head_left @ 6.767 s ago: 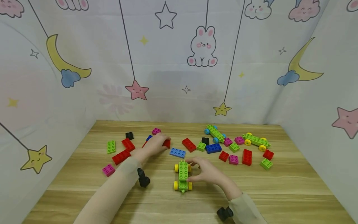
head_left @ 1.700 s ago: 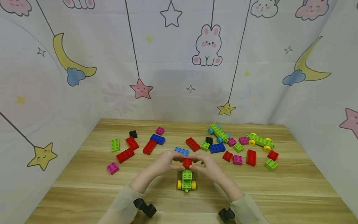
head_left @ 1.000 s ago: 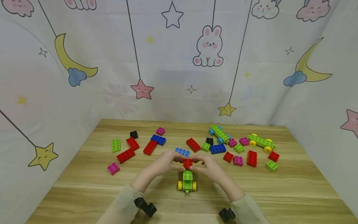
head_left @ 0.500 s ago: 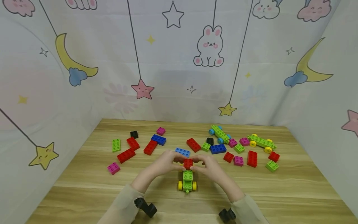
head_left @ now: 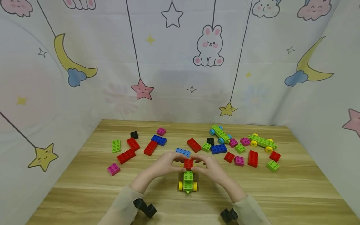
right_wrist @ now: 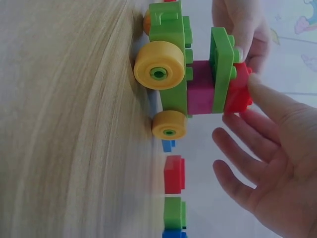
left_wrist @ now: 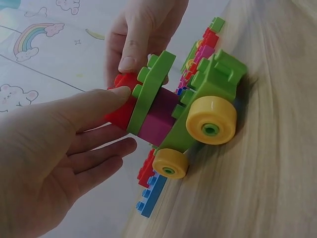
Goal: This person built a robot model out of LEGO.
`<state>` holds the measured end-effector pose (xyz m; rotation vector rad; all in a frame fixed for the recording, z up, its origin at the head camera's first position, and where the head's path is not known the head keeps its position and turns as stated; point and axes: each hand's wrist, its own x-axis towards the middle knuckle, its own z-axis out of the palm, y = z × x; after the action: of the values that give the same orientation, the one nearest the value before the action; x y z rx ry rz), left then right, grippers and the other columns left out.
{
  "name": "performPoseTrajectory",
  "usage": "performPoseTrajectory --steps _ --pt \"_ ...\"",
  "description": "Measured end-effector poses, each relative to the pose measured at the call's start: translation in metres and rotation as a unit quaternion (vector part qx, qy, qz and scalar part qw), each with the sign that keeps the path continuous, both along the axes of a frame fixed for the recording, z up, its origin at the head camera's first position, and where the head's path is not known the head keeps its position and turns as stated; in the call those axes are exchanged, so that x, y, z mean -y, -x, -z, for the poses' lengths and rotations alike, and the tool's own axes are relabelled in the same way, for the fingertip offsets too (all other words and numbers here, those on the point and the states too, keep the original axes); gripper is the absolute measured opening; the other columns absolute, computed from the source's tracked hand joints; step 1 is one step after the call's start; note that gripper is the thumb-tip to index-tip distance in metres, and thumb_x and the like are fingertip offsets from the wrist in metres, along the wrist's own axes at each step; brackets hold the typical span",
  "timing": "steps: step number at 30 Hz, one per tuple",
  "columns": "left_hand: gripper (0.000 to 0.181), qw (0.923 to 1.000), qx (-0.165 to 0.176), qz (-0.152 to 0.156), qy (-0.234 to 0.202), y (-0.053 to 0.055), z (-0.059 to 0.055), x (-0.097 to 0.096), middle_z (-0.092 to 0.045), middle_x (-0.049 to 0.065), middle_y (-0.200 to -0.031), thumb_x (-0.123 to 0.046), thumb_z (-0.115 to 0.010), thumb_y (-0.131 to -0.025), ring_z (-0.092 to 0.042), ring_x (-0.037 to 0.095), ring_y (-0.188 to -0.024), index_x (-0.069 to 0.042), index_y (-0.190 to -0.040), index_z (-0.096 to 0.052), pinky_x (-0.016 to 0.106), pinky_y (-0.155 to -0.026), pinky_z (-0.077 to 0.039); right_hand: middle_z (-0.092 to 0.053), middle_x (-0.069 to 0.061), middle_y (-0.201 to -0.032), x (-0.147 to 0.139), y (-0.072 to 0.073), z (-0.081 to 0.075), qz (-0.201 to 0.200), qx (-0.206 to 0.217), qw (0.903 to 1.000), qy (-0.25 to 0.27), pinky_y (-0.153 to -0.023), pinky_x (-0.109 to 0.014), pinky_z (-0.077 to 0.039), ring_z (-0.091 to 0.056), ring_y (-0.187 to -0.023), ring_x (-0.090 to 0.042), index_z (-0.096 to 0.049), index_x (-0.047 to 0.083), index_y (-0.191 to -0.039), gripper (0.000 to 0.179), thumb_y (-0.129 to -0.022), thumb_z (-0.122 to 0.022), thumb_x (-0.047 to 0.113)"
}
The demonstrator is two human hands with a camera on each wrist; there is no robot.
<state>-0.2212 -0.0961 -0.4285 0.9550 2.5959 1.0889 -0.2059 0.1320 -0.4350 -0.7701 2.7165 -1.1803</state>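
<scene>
A toy car base [head_left: 188,187] in lime green with yellow wheels [left_wrist: 211,120] stands on the table in front of me. In the right wrist view a magenta brick [right_wrist: 199,87] sits on its studs, topped by a lime green plate [right_wrist: 220,69]. At the top of this stack is a small red brick [head_left: 188,164], over the car's far end. My left hand [head_left: 168,164] pinches the red brick from the left between thumb and fingers. From the other side my right hand [head_left: 209,168] pinches it too, thumb at the near face. The lower fingers of both hands are spread loosely.
Just beyond the hands lies a light blue brick [head_left: 182,152]. Red, blue [head_left: 158,140] and magenta bricks [head_left: 113,169] are scattered to the left. At the back right are two more green car bases [head_left: 220,133], one with blue wheels, among several loose bricks. A patterned curtain [head_left: 168,62] hangs behind.
Earliest, my left hand was at a red brick at the back and my right touched the car. Since then both hands have met on the red brick atop the car; the last second shows almost no motion.
</scene>
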Motion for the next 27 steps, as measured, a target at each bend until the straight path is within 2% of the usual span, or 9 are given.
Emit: performPoseTrajectory --steps 7,14,27 --pt "0.054 0.9998 -0.006 0.009 -0.019 -0.0024 0.0024 -0.0013 -0.065 0.012 -0.128 -0.027 -0.076 -0.086 -0.064 0.026 -0.111 -0.001 -0.131 -0.059 0.043 -0.097 -0.052 -0.067 -0.012 -0.121 -0.0048 0.0017 -0.0009 -0.002 0.002 1.0 0.004 -0.09 -0.052 -0.051 -0.062 -0.107 -0.029 -0.064 0.006 -0.124 0.04 -0.091 -0.07 0.027" --pt "0.047 0.9996 -0.002 0.002 -0.028 -0.0042 0.0069 -0.0041 -0.068 0.011 -0.122 -0.024 -0.072 -0.089 -0.066 0.024 -0.107 -0.001 -0.129 -0.061 0.041 -0.094 -0.053 -0.069 -0.01 -0.118 -0.0051 0.0021 0.0007 -0.008 0.012 0.9999 0.0 -0.089 -0.051 -0.052 -0.062 -0.107 -0.028 -0.066 0.008 -0.122 0.038 -0.091 -0.07 0.03" --pt "0.039 0.9994 -0.019 -0.002 -0.03 -0.0055 0.0075 -0.0012 -0.07 0.009 -0.117 -0.021 -0.071 -0.09 -0.067 0.022 -0.104 -0.003 -0.124 -0.065 0.038 -0.093 -0.054 -0.07 -0.008 -0.117 -0.0005 -0.0008 0.0038 -0.012 0.001 0.9998 0.013 -0.087 -0.049 -0.052 -0.063 -0.105 -0.026 -0.066 0.008 -0.123 0.037 -0.092 -0.068 0.029"
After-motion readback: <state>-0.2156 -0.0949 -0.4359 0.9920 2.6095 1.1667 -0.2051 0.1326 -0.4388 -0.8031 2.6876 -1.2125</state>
